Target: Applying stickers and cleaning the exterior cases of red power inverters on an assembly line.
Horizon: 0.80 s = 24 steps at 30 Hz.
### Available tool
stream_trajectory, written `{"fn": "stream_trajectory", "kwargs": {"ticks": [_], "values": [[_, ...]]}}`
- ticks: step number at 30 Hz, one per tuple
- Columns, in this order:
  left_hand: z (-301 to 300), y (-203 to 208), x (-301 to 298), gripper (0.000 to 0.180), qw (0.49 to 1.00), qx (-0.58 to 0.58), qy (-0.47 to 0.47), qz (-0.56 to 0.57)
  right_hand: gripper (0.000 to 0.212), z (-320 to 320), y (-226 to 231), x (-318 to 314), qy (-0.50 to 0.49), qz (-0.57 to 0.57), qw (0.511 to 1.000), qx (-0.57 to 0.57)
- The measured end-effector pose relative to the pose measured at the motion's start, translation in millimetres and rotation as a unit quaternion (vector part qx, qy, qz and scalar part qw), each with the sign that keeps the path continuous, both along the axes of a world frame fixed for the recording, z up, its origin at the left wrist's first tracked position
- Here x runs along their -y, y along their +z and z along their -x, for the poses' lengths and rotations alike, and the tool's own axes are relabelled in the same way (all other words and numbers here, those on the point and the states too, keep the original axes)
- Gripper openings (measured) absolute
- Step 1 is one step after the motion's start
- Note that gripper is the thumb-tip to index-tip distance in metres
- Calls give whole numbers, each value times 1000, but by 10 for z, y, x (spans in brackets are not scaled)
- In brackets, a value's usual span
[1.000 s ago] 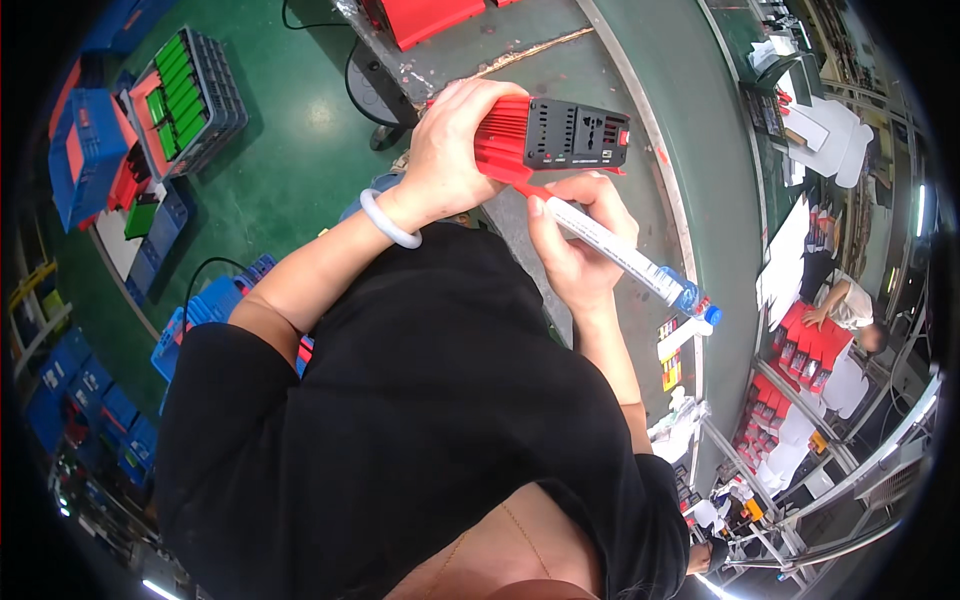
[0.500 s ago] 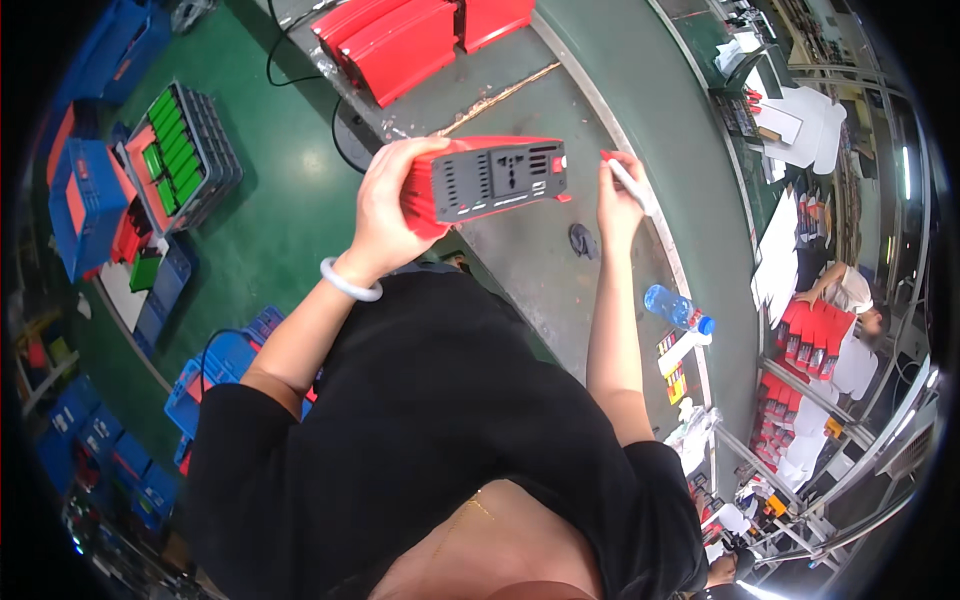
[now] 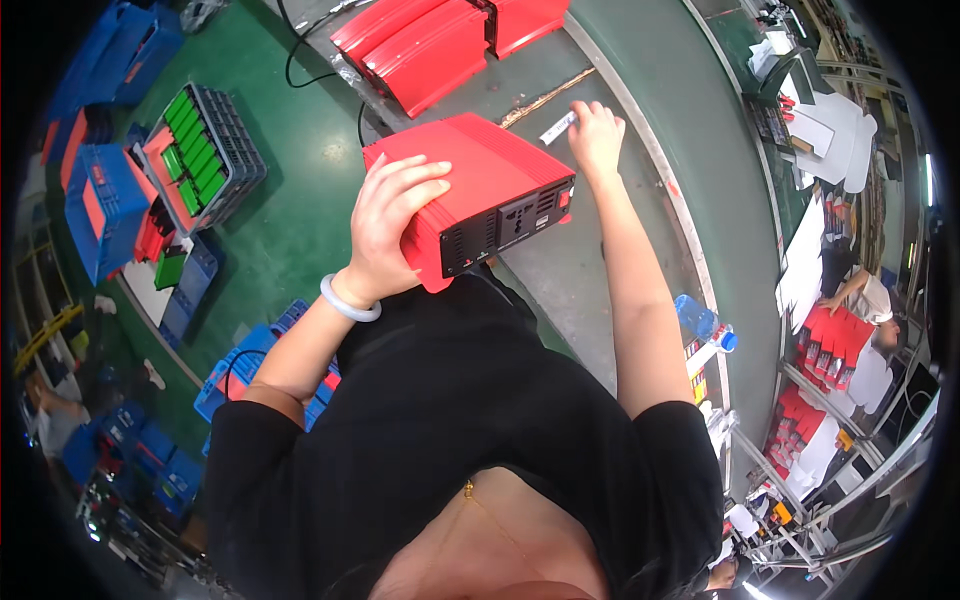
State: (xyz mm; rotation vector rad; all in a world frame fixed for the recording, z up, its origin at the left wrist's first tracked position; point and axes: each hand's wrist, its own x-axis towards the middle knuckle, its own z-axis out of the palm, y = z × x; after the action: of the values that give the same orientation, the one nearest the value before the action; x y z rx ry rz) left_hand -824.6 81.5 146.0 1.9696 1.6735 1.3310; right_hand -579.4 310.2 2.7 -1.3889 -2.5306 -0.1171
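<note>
My left hand (image 3: 388,215) grips a red power inverter (image 3: 480,165) by its left side, fingers over the top. The inverter hangs tilted in front of my body. Its black end panel, with a socket and a red switch, faces toward me and to the right. Off to the inverter's upper right, my right hand (image 3: 598,140) is closed on a slim white marker pen (image 3: 558,127). The pen points left above the grey bench top, apart from the inverter.
More red inverter housings (image 3: 430,60) stand at the bench's far end. A water bottle (image 3: 697,318) lies by my right forearm. Left on the green floor is a grey crate (image 3: 245,150) of green blocks, beside blue bins (image 3: 105,200). Another person (image 3: 858,297) works at far right.
The inverter has tipped so its red top now shows. My right hand has moved forward and slightly left with the pen, which now points left.
</note>
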Motion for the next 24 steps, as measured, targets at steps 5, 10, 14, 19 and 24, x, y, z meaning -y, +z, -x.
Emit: {"fn": "stream_trajectory", "kwargs": {"ticks": [5, 10, 14, 19, 24], "values": [[72, -17, -44, 51, 1000, 1, -8, 3, 20, 197, -52, -176, 8, 5, 999, 33], [116, -18, -80, 50, 1000, 1, -18, 19, 19, 276, -141, -317, -13, 23, 997, 68], [145, -16, -138, 52, 999, 9, -29, 23, 18, 302, -148, -351, -44, 26, 995, 89], [140, -21, -233, 55, 998, 30, -47, 21, 19, 311, 62, -248, -87, 37, 996, 1], [118, -21, -326, 58, 996, 27, -77, 28, 12, -227, 277, 94, -74, 82, 953, -281]]}}
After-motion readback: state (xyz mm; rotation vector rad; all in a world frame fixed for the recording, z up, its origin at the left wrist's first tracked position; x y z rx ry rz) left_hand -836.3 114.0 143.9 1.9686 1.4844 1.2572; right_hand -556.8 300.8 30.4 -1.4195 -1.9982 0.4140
